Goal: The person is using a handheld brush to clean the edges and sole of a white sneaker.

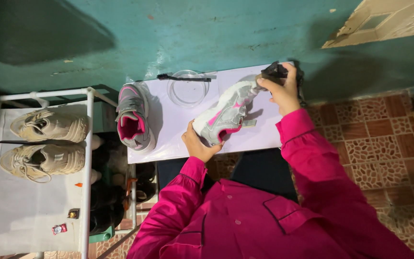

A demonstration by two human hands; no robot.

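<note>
Overhead, grey-pink mesh sneaker (224,115) between left hand (198,145), right hand (281,91).

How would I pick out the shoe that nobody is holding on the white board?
Find the flat white board against the teal wall. At its left end, beside the clear round plastic bowl, lies a grey-and-pink strapped sneaker. Unlike its mate, no hand touches it.

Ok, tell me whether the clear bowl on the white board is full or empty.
Apparently empty: the clear bowl shows only the white board through it; a thin film of water cannot be ruled out.
</note>
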